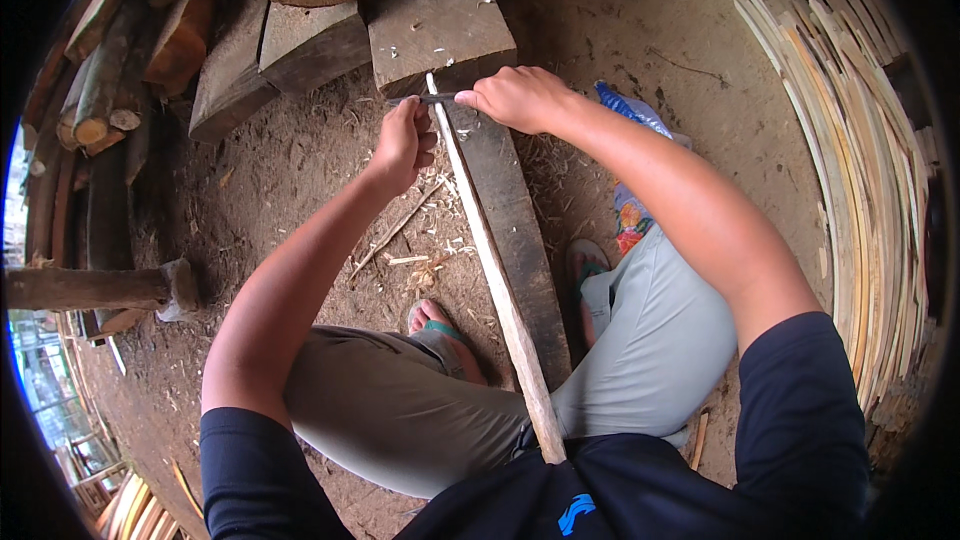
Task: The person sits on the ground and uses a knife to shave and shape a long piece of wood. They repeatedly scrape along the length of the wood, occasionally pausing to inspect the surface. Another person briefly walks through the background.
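Observation:
A long pale stick (480, 225), stripped of bark, slants up from my belly to a thick timber block (437, 30). Its far tip rests on or against the block's near edge; I cannot tell which. A thin dark metal blade (436, 98) lies crosswise over the stick near that tip. My left hand (402, 140) is closed round the blade's left end, just left of the stick. On the other side my right hand (520, 100) grips the right end, thumb pointing along it. Its handles, if any, are hidden by my fingers.
Under the stick runs a dark plank (520, 250) between my legs. Pale shavings (425, 270) litter the dirt floor. Heavy timbers and logs (95, 110) are piled at the far left. Long thin wood strips (860, 210) lie bundled at right, and a blue-and-white bag (640, 110) sits beyond my right knee.

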The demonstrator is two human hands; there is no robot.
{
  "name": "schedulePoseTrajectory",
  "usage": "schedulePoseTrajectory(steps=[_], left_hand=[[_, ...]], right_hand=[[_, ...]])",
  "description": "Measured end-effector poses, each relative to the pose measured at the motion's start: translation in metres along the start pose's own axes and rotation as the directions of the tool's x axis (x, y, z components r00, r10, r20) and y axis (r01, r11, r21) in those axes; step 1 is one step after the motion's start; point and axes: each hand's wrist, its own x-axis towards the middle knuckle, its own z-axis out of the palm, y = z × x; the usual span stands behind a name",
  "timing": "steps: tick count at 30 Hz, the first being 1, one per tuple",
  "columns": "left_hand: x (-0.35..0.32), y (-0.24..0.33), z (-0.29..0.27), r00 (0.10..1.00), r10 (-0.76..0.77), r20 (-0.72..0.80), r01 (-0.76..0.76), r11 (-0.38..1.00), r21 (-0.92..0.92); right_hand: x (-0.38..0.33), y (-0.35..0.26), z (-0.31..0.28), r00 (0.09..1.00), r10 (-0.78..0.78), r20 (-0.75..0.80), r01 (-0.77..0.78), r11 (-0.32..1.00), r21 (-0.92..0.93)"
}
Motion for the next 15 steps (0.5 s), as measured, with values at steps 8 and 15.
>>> schedulePoseTrajectory(steps=[8, 15], left_hand=[[0.009, 0.008, 0.003, 0.998, -0.036, -0.06, 0.032, 0.998, -0.052], [0.011, 0.005, 0.004, 0.999, -0.003, -0.044, 0.0, 0.998, -0.056]], right_hand=[[0.015, -0.001, 0.001, 0.999, 0.026, 0.035, -0.026, 0.999, -0.022], [0.016, -0.002, -0.003, 0.998, 0.024, 0.062, -0.022, 0.999, -0.043]])
